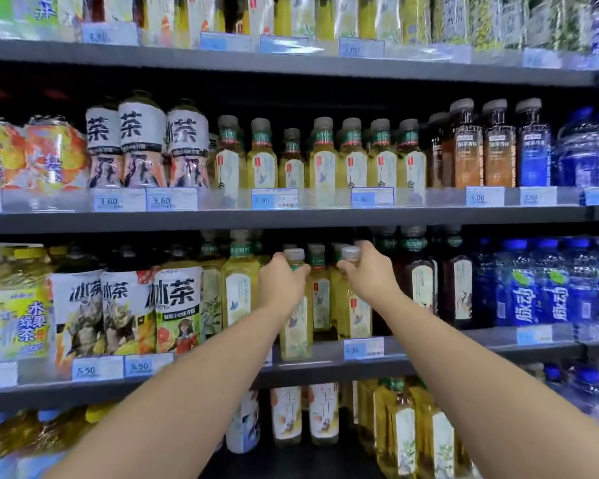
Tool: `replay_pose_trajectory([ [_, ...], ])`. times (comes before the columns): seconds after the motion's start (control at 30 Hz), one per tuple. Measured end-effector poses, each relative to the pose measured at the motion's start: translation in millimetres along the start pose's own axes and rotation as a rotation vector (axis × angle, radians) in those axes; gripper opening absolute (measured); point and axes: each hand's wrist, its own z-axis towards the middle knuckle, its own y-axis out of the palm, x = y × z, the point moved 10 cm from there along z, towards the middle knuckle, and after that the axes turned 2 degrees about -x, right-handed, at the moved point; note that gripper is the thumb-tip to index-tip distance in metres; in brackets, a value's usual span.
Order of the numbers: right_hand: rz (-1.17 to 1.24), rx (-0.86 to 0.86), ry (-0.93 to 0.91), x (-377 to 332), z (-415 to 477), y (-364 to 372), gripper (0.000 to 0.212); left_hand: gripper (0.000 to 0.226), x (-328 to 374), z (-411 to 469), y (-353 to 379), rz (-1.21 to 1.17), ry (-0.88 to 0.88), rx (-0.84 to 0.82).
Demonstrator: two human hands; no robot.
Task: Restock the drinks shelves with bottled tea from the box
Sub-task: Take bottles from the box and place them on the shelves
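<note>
Forearms reach toward 12 o'clock; our left hand (280, 286) has fingers curled round the left tea bottle (296, 335) neck, right hand (372, 276) likewise on the right tea bottle (355, 314), both at the shelf (446, 340) front. We'd push them back upright, labels out; box unseen

I am facing a grey shelf (325, 361). Yellow tea bottles (240, 292) are standing upright on it, with blue drink bottles (526, 295) further right.
</note>
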Motion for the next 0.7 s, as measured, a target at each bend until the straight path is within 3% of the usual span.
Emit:
replay_pose_trajectory([
  [0.17,0.039,-0.007,0.105,45,-12,30,0.072,0.050,-15,0,21,-0.008,-0.016,-0.018],
  [0.27,-0.071,-0.071,0.175,72,-26,45,0.088,0.088,-30,-18,40,0.086,-0.016,-0.114],
  [0.37,-0.147,-0.127,0.270,87,-35,55,0.079,0.108,-51,-32,50,0.291,-0.069,-0.227],
  [0.53,-0.343,-0.094,0.279,87,-28,50,0.072,0.100,-56,-17,49,0.495,-0.155,-0.247],
  [0.7,-0.337,-0.124,0.262,100,-11,58,0.068,0.069,-70,11,71,0.506,-0.201,-0.266],
])
